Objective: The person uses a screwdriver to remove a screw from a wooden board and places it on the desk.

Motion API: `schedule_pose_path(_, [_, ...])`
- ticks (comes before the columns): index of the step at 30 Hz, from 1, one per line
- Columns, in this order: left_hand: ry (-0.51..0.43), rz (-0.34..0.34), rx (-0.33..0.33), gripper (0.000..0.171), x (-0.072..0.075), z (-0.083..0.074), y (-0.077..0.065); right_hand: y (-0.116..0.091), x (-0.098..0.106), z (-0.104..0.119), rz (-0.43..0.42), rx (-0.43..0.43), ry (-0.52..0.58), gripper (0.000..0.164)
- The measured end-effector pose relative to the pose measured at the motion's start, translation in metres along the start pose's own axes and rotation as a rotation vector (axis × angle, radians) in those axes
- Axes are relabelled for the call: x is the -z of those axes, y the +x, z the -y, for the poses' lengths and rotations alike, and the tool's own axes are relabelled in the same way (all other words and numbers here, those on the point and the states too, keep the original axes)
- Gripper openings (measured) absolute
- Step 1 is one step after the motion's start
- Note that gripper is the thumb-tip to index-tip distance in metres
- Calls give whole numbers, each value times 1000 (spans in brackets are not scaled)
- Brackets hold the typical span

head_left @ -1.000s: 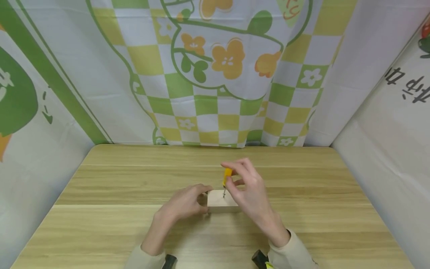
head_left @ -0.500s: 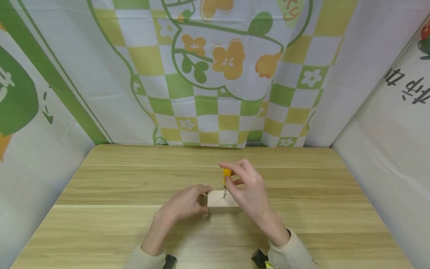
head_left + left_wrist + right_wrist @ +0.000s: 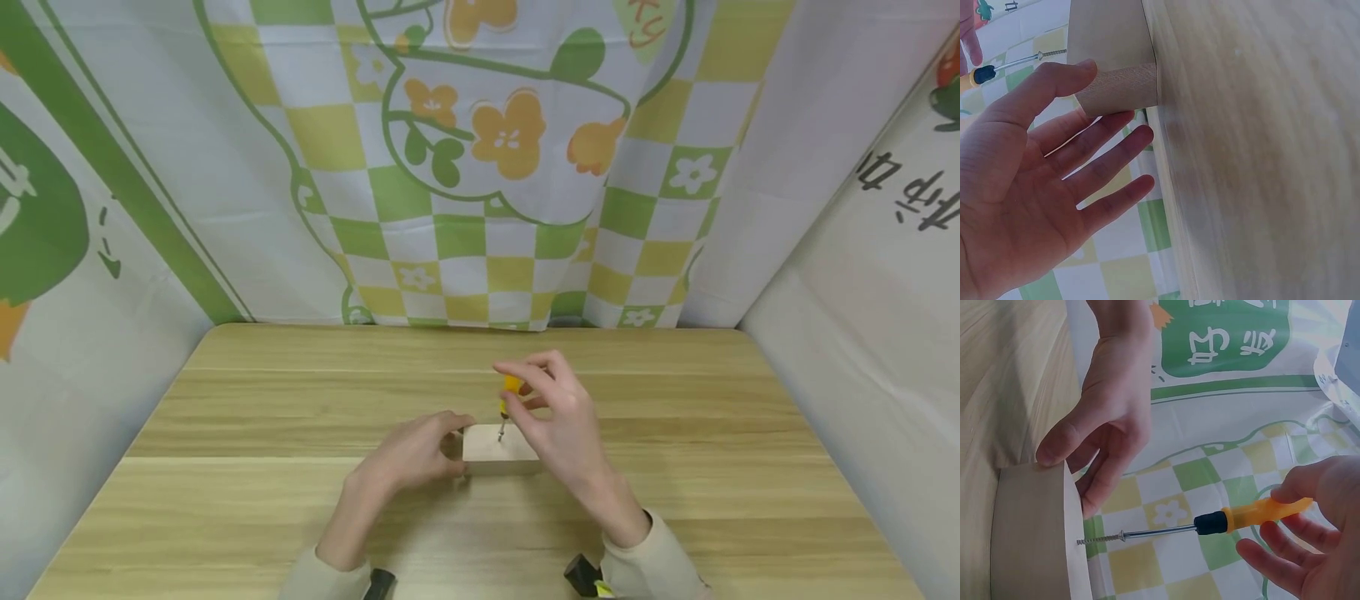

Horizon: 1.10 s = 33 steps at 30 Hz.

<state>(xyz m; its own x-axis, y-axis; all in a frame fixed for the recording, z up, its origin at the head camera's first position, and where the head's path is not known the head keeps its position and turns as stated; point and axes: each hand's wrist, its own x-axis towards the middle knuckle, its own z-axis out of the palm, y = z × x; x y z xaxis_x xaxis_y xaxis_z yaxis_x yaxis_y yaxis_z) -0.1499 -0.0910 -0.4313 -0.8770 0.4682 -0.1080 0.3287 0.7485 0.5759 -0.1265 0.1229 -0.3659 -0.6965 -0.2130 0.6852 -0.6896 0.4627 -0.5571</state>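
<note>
A pale wooden block [image 3: 487,446] lies on the table. My left hand [image 3: 415,450] holds its left end between thumb and fingers; in the left wrist view the other fingers spread loosely. Into the block's top face stands a screw [image 3: 1099,539], its tip at the wood and most of its thread showing. My right hand [image 3: 558,417] pinches the yellow handle of a screwdriver [image 3: 1247,514], which has a black collar and a metal shaft. The shaft's end meets the screw head, roughly in line with it. The block's right end is partly hidden behind my right hand in the head view.
The wood-grain table [image 3: 262,400] reaches back to a checked, flowered curtain [image 3: 465,233]. White printed cloth panels [image 3: 877,317] flank it on both sides. Black wrist devices [image 3: 581,575] sit near the light sleeves.
My right fingers shift slightly around the screwdriver handle, which tilts a little to the right at its top. The left hand and the block keep their places.
</note>
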Motion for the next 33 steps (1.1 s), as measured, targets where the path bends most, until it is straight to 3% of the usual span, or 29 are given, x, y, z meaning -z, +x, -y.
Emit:
schedule_pose_path(10, [10,-3,-10,65,-1,0,1,-3,1,-5,-2,6,45,41])
schedule_pose_path(19, [-9,17,-70,66,7,-2,3,-6,10,-10,-74,14,92,39])
schedule_pose_path(27, [57,-59,-228,39,3,-14,12,-6,19,-15,-120,41,83,38])
schedule_pose_path(33, [120,-105,-328,29,0,-18,20,-10,26,-21,-136,41,71,39])
